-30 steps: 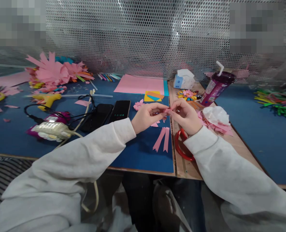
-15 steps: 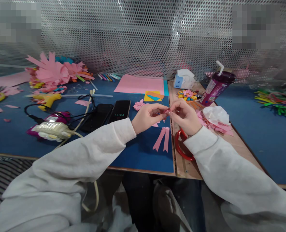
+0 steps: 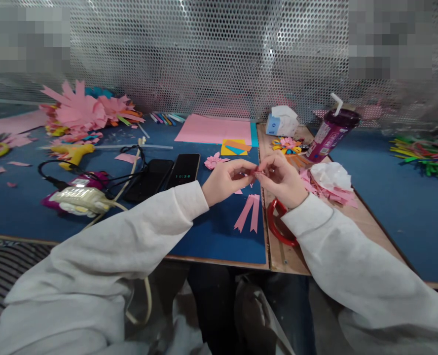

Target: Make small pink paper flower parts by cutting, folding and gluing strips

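My left hand and my right hand meet above the table, thumbs and fingers pinched together on a small piece of pink paper. Most of that piece is hidden by my fingertips, so its shape is unclear. Below it on the blue surface lie pink paper ribbon tails with notched ends. Just behind my left hand sits a pink paper flower. The red handles of scissors stick out under my right wrist, with their blades out of sight.
Beyond my hands are pink sheets, orange and yellow paper pieces, a tissue box and a purple cup with a straw. Phones, a power strip and a yellow glue gun lie left. Crumpled tissue lies right.
Both hands stay in nearly the same place. My fingertips have shifted slightly around the pink paper, and less of it shows now.
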Available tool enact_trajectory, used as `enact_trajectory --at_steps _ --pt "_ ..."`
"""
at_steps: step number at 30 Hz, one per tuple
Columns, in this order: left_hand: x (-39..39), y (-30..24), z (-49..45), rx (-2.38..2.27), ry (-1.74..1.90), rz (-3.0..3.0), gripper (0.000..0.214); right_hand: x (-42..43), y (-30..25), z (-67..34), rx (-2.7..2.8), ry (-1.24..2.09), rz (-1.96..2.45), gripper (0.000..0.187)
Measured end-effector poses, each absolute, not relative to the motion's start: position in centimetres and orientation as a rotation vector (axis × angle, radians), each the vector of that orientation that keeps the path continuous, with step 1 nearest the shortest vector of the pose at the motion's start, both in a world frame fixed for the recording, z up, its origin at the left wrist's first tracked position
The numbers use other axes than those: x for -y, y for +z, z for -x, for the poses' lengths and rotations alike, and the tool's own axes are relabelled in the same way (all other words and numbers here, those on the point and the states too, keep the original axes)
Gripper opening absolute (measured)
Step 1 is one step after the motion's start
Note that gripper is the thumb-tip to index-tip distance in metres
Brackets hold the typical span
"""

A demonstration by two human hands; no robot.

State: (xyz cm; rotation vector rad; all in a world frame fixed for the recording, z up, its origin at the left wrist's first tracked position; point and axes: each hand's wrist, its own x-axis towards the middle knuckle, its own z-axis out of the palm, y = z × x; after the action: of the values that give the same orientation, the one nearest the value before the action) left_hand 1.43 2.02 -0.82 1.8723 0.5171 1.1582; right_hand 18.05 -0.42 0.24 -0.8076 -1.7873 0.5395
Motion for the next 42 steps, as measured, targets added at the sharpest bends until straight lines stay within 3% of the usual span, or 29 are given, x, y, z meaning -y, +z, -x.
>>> enact_trajectory --at_steps 42 --pt "-2.10 -0.96 -1.46 -0.510 1.164 -1.894 0.023 0.43 -0.12 -17.95 1.736 0.642 0.779 0.012"
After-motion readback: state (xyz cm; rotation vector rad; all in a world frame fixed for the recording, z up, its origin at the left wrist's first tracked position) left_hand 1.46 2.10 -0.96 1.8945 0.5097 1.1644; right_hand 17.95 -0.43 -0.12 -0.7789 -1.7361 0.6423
